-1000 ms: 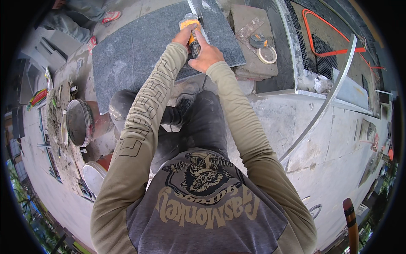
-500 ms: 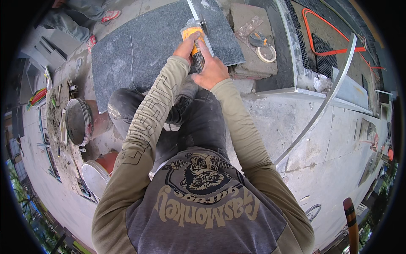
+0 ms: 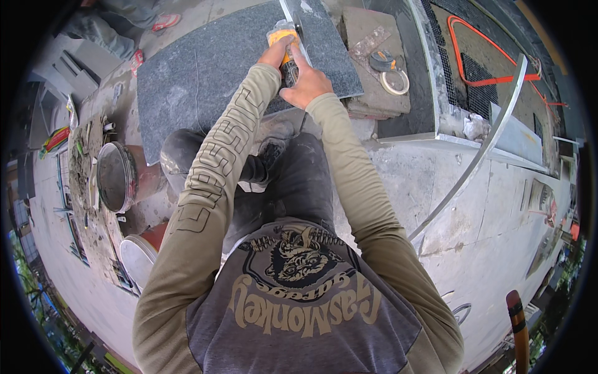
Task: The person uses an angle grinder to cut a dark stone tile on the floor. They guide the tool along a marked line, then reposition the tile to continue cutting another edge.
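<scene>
Gripping a yellow power tool (image 3: 281, 35) between left hand (image 3: 273, 55) and right hand (image 3: 308, 86)
Closed around it on the left, half-open against it on the right.

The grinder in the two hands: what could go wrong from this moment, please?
A slip might cut skin: the left hand and right hand hold the grinder bare, close to its disc. Dust or chips could perhaps reach the other person's red shoes, near the slab. If the slab shifted, its near edge might press the wearer's left knee, which is close to it.
</scene>
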`<act>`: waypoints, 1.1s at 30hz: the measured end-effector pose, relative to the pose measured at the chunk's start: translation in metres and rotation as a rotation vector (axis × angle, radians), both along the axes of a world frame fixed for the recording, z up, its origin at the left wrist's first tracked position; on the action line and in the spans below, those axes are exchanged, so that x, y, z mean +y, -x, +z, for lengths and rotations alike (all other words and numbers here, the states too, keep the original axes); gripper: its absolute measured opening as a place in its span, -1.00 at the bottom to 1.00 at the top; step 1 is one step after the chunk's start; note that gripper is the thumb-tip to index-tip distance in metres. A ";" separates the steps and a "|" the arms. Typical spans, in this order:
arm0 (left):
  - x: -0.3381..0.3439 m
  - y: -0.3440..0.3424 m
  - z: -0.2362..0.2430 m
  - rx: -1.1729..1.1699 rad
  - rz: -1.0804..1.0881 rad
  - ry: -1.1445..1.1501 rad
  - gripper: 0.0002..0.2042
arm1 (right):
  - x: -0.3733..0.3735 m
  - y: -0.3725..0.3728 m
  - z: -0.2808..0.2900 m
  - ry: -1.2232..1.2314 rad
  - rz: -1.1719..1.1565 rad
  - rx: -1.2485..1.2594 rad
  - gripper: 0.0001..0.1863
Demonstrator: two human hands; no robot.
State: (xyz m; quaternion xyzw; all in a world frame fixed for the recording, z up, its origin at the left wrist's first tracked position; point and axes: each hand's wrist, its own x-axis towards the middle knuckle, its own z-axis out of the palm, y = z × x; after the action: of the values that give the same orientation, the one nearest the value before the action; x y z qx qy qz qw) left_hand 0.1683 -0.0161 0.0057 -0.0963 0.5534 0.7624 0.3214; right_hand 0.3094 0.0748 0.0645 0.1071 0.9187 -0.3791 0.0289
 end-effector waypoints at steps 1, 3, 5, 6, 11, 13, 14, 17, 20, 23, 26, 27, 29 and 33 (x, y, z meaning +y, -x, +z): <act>0.001 -0.002 0.001 0.009 0.006 0.015 -0.55 | -0.001 -0.002 -0.002 -0.018 -0.003 0.003 0.22; -0.001 -0.011 0.003 -0.021 0.017 0.021 -0.55 | -0.004 -0.008 -0.007 -0.055 -0.009 0.009 0.22; -0.005 -0.026 0.006 -0.029 0.018 0.020 -0.55 | -0.005 -0.024 0.003 -0.012 -0.005 -0.015 0.21; -0.006 -0.036 0.008 -0.020 0.009 0.016 -0.55 | -0.005 -0.033 0.006 0.010 -0.003 -0.029 0.21; -0.007 -0.065 0.013 -0.026 0.012 0.000 -0.55 | -0.007 -0.062 0.007 -0.004 -0.019 -0.018 0.20; -0.007 -0.067 0.014 -0.012 -0.002 0.006 -0.55 | -0.006 -0.065 0.006 0.010 -0.015 -0.037 0.20; -0.006 -0.069 0.015 -0.014 -0.001 0.006 -0.56 | -0.005 -0.066 0.007 0.027 -0.009 -0.059 0.20; -0.005 -0.074 0.016 -0.017 0.004 0.010 -0.57 | -0.005 -0.070 0.009 0.051 -0.002 -0.081 0.21; -0.008 -0.073 0.010 -0.022 0.012 0.006 -0.59 | -0.006 -0.072 0.009 0.073 -0.010 -0.115 0.21; -0.009 -0.077 0.008 -0.013 0.024 -0.006 -0.54 | -0.008 -0.077 0.007 0.022 -0.021 -0.083 0.20; -0.009 -0.082 0.007 0.010 0.035 -0.001 -0.44 | -0.007 -0.082 0.002 -0.009 -0.022 -0.035 0.19; -0.009 -0.083 0.007 0.011 0.037 -0.001 -0.44 | -0.007 -0.083 0.001 -0.009 -0.020 -0.024 0.19; -0.009 -0.083 0.007 0.012 0.039 -0.006 -0.45 | -0.007 -0.083 0.004 0.013 -0.019 -0.026 0.19; -0.011 -0.087 0.009 -0.012 0.011 -0.020 -0.47 | -0.012 -0.085 0.003 -0.017 -0.025 0.003 0.19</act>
State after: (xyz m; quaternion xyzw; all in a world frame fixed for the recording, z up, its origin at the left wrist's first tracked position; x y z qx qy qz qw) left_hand 0.2557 -0.0271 0.0147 -0.1006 0.5431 0.7691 0.3216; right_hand 0.3944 0.0626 0.0672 0.1183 0.9204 -0.3719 0.0216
